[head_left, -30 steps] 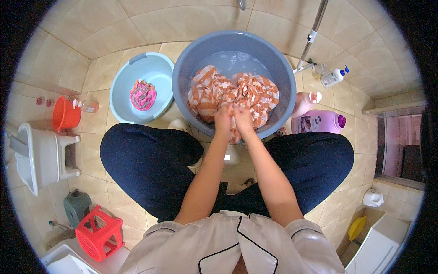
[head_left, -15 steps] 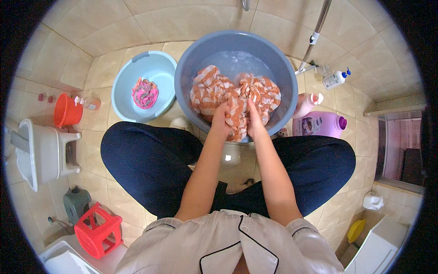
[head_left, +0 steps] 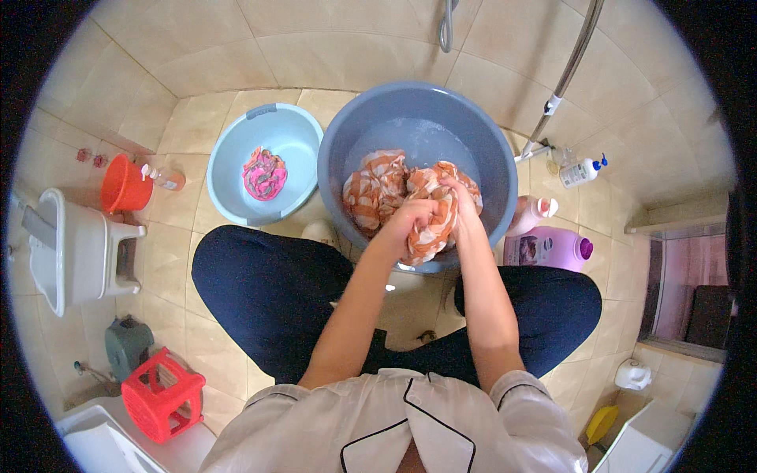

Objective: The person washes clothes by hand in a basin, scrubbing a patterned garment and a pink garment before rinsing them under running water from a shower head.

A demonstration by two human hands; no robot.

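A large grey-blue basin [head_left: 335, 142] with soapy water stands in front of me. Orange-and-white checked cloth [head_left: 372, 193] lies bunched in it, wet and crumpled. At the near side of the basin, my left hand [head_left: 414, 219] is closed around a gathered part of that cloth, its fingers curled over the top. My right hand [head_left: 464, 201] grips the same bunch from the right, a little farther from me. Both hands are close together, and the cloth between them looks twisted. How far the cloth reaches under the water cannot be made out.
Left of the basin sits a light-blue tub [head_left: 225, 169] holding a pink cloth [head_left: 265, 175]. Beyond it are a red bucket [head_left: 126, 183] and a white stool [head_left: 87, 248]. At right stand a purple jug [head_left: 544, 248], a pink bottle [head_left: 527, 217] and a white pump bottle [head_left: 579, 173].
My hands have shifted from side by side to a tighter grip, the right one farther up. The cloth between them is more bunched and twisted. The whole view has tilted slightly.
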